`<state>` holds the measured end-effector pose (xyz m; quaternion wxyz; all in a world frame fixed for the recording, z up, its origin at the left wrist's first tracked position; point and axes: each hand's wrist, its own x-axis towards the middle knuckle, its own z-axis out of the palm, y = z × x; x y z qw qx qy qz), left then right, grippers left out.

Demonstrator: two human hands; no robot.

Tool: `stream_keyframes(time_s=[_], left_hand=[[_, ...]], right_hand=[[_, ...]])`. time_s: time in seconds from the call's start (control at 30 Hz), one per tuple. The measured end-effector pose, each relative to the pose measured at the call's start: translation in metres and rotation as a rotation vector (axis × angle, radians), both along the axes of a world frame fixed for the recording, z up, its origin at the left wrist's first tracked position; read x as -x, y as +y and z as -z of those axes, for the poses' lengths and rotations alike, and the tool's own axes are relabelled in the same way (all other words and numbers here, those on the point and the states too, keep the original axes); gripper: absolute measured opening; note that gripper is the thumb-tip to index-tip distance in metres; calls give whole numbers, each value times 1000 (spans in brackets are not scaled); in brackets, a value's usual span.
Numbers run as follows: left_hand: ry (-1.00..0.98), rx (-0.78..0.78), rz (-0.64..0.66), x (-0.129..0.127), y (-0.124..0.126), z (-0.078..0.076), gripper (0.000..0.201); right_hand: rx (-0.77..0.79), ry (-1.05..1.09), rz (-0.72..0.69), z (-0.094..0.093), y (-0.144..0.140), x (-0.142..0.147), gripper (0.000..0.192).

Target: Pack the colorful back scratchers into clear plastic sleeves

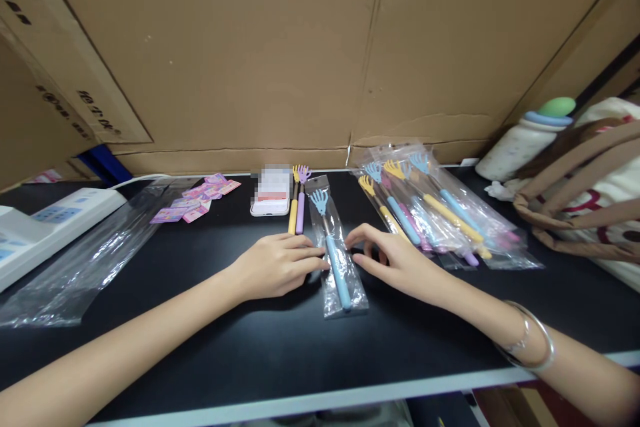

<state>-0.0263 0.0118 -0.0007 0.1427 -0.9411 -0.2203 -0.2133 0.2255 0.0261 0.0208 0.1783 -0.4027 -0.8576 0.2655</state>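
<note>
A blue back scratcher (337, 270) with a hand-shaped head lies in a clear plastic sleeve (357, 297) on the black table, in front of me. My left hand (280, 265) is palm down with fingers stretched out, their tips touching the sleeve's left edge. On the other side, my right hand (390, 255) has its thumb and fingers apart and curved, tips at the sleeve's right edge. Just beyond my left hand lie a yellow back scratcher (293, 210) and a purple back scratcher (301, 212), side by side and unwrapped.
Several bagged back scratchers (440, 210) are piled at the right. Behind my left hand are a phone (271, 197) and small pink cards (200, 197). Empty plastic sleeves (100, 267) and a white device (60, 227) lie left. A bottle (520, 140) and bag (595, 193) stand right.
</note>
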Motion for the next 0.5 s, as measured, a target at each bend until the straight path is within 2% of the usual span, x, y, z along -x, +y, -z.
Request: stream_keyframes(time_s=[0.3, 0.5], left_hand=[[70, 81, 45, 0, 1, 0, 31], [66, 71, 51, 0, 1, 0, 31]], right_hand=[[108, 123, -32, 3, 17, 3, 17], [269, 128, -1, 4, 29, 12, 22]])
